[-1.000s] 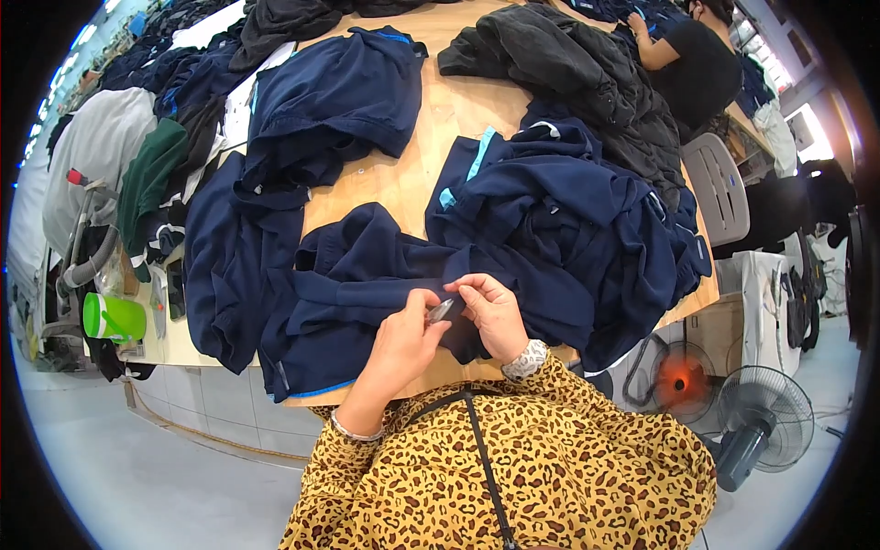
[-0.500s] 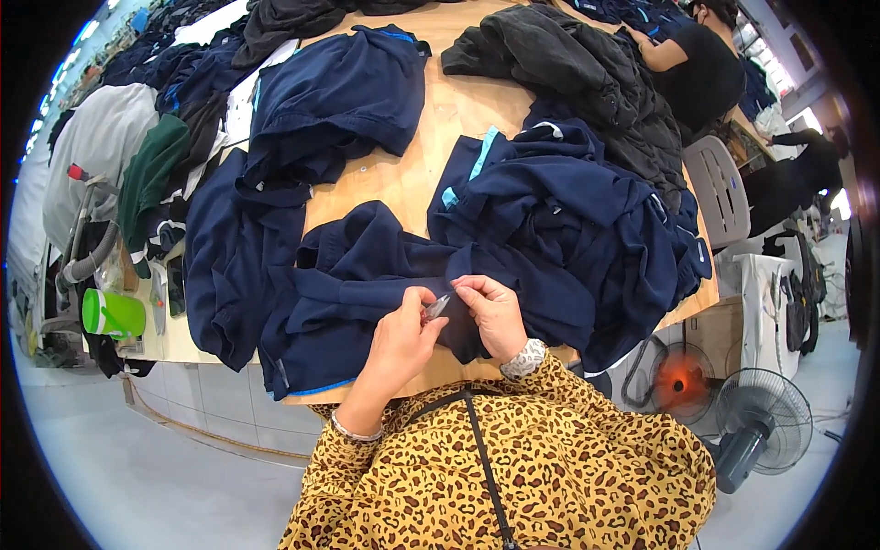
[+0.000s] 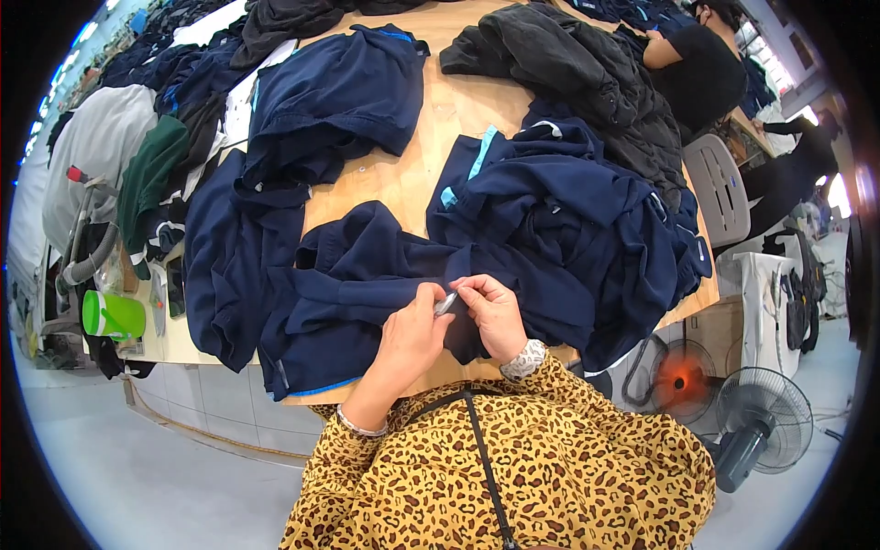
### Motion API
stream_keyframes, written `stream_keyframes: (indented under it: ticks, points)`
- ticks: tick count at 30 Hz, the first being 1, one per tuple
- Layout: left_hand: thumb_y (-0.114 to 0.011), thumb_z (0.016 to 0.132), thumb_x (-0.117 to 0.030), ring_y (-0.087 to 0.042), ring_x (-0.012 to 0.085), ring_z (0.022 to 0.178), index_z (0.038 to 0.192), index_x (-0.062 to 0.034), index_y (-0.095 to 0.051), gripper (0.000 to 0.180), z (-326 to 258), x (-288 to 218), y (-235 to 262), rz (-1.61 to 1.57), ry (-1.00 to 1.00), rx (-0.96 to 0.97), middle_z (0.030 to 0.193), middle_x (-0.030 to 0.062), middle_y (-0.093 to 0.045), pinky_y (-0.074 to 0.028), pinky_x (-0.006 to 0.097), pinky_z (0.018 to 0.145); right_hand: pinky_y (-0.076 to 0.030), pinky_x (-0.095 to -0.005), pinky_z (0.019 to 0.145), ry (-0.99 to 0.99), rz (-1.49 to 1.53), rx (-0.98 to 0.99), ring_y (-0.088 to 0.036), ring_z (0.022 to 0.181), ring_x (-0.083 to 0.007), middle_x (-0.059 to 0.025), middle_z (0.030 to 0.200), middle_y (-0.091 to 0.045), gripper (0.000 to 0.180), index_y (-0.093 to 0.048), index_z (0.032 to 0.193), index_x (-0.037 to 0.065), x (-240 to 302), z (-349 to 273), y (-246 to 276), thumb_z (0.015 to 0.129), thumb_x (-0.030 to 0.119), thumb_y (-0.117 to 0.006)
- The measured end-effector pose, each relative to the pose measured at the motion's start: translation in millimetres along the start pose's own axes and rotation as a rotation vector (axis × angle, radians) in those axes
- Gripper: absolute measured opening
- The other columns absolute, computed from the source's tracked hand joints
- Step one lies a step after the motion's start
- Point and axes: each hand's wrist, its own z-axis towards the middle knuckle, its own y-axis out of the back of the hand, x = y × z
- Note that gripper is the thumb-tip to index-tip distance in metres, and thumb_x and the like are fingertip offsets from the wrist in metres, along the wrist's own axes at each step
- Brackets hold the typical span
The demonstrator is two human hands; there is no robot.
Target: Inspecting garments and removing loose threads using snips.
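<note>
A navy garment (image 3: 353,295) lies across the near edge of the table in front of me, a bright blue strip along its lower hem. My left hand (image 3: 412,337) is closed around small silver thread snips (image 3: 445,304), their tip pointing at my right fingers. Thumb and forefinger of my right hand (image 3: 496,319) pinch the navy garment's edge or a thread on it; the exact spot is too small to tell. Both hands nearly meet just above the cloth.
Navy garments with light blue trim (image 3: 568,211) are heaped at right, another navy pile (image 3: 339,92) farther left. A dark grey jacket (image 3: 568,64) lies beyond. A green bucket (image 3: 115,314) is at left, a standing fan (image 3: 761,422) at lower right. A co-worker (image 3: 701,69) handles cloth at far right.
My left hand has moved slightly right and up, bringing the thread snips closer to my right fingertips. My right hand stays almost where it was.
</note>
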Motion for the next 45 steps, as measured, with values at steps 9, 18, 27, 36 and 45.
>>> stream_keyframes:
  ticks: [9, 18, 27, 36, 45]
  points:
    - [-0.065, 0.081, -0.010, -0.062, 0.0345, 0.068, 0.099, -0.0034, -0.046, 0.027, 0, 2, 0, 0.025, -0.009, -0.003, 0.073, 0.0175, -0.060, -0.047, 0.039, 0.059, -0.041, -0.0171, 0.067, 0.029, -0.029, 0.019, -0.052, 0.073, -0.0029, 0.0015, 0.089, -0.062, 0.011, -0.063, 0.095, 0.003, 1, -1, 0, 0.091, 0.011, -0.058]
    - [-0.068, 0.079, -0.016, -0.059, 0.0165, 0.063, 0.112, 0.0023, -0.053, 0.041, 46, 10, 25, -0.141, 0.035, -0.151, 0.071, 0.0117, -0.061, -0.047, 0.028, 0.060, -0.040, -0.0198, 0.067, 0.100, 0.136, -0.059, -0.047, 0.077, -0.0054, -0.0023, 0.112, -0.053, 0.020, -0.046, 0.108, 0.010, -3, -4, -8, 0.090, 0.004, -0.052]
    - [-0.067, 0.078, -0.026, -0.061, 0.0189, 0.066, 0.129, 0.0087, -0.043, 0.065, 102, 13, -5, -0.052, 0.083, 0.557, 0.085, 0.0160, -0.064, -0.048, 0.028, 0.058, -0.036, -0.0174, 0.064, 0.242, 0.032, -0.146, -0.042, 0.075, -0.0046, -0.0010, 0.097, -0.048, 0.026, -0.040, 0.095, 0.009, -31, -20, -16, 0.078, -0.008, -0.050]
    - [-0.069, 0.084, -0.028, -0.055, 0.0078, 0.064, 0.132, 0.0090, -0.038, 0.068, 88, 38, -14, -0.463, 0.437, 0.792, 0.092, 0.0093, -0.062, -0.044, 0.022, 0.050, -0.046, -0.0360, 0.071, 0.812, -0.775, 0.094, -0.056, 0.078, -0.0287, -0.0097, 0.080, -0.055, 0.018, -0.051, 0.078, 0.004, -17, -15, -21, 0.068, -0.009, -0.057]
    - [-0.061, 0.084, -0.007, -0.050, 0.0133, 0.096, 0.136, 0.0023, -0.038, 0.058, 80, 64, -31, -0.437, 0.215, 0.833, 0.122, 0.0127, -0.053, -0.044, 0.026, 0.085, -0.046, -0.0344, 0.067, 0.878, -1.001, 0.387, -0.054, 0.073, -0.0248, -0.0069, 0.073, -0.052, 0.010, -0.053, 0.073, 0.008, -26, -17, -19, 0.067, 0.003, -0.058]
